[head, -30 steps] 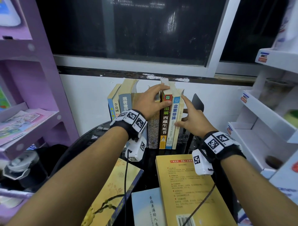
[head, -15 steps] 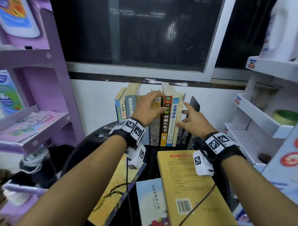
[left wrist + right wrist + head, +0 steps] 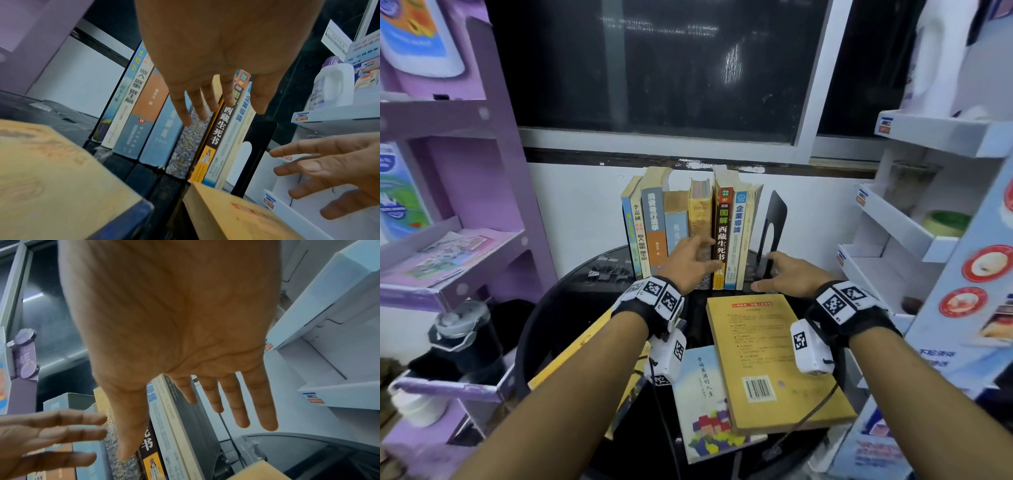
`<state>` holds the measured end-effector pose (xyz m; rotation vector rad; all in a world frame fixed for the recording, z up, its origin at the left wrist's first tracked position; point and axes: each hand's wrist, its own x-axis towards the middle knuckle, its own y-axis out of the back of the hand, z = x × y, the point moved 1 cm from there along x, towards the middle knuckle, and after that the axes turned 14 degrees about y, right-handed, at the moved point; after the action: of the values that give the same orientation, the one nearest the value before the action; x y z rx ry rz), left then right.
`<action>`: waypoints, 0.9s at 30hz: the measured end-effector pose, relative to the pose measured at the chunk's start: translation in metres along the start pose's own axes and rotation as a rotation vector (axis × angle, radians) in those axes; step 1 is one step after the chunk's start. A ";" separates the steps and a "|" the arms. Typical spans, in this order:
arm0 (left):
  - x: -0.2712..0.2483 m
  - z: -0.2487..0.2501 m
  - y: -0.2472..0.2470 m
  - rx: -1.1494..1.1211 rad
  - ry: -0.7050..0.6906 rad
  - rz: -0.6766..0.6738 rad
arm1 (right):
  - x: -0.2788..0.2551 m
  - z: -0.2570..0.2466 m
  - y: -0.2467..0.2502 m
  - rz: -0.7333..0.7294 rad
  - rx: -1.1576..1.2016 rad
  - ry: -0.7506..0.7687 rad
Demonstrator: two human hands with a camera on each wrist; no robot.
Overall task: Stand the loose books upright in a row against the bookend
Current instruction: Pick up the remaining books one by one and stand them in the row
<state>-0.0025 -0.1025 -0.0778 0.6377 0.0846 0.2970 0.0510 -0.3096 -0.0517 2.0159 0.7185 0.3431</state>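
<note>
Several books [image 3: 690,229] stand upright in a row at the back of the black round table [image 3: 565,294]. A black bookend [image 3: 774,222] stands just right of the row, apart from the last cream book [image 3: 750,226]. My left hand [image 3: 700,257] hovers with spread fingers before the lower spines and holds nothing. My right hand [image 3: 779,272] is open, palm down, near the bookend's base. In the left wrist view the left hand's fingers [image 3: 197,107] are straight in front of the spines [image 3: 218,129]. A yellow book [image 3: 767,356], a pale blue book [image 3: 705,394] and a floral yellow book [image 3: 582,363] lie flat near me.
A purple shelf unit [image 3: 448,260] stands close on the left, with a dark bottle [image 3: 462,335] below it. White display shelves [image 3: 893,240] crowd the right side. Small binder clips [image 3: 606,270] lie on the table left of the row. A white wall and dark window are behind.
Both hands have dropped from the upper spines of the row and drawn back toward me. The right hand left the rightmost books and now sits low by the bookend's base.
</note>
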 end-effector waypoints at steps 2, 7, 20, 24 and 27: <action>-0.004 -0.003 -0.011 0.020 0.057 -0.082 | -0.004 0.008 -0.004 -0.033 0.007 -0.046; -0.010 -0.009 -0.034 0.065 0.204 -0.224 | -0.012 0.019 -0.012 -0.106 -0.007 -0.175; -0.010 -0.017 -0.060 0.242 0.462 -0.364 | -0.025 0.026 -0.019 -0.228 -0.012 -0.204; -0.008 -0.019 -0.059 0.304 0.463 -0.326 | -0.022 0.032 -0.021 -0.212 -0.006 -0.227; -0.007 -0.020 -0.058 0.342 0.441 -0.294 | -0.020 0.036 -0.022 -0.223 -0.016 -0.235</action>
<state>0.0018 -0.1372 -0.1286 0.8778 0.6580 0.1336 0.0457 -0.3379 -0.0877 1.8986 0.7785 -0.0179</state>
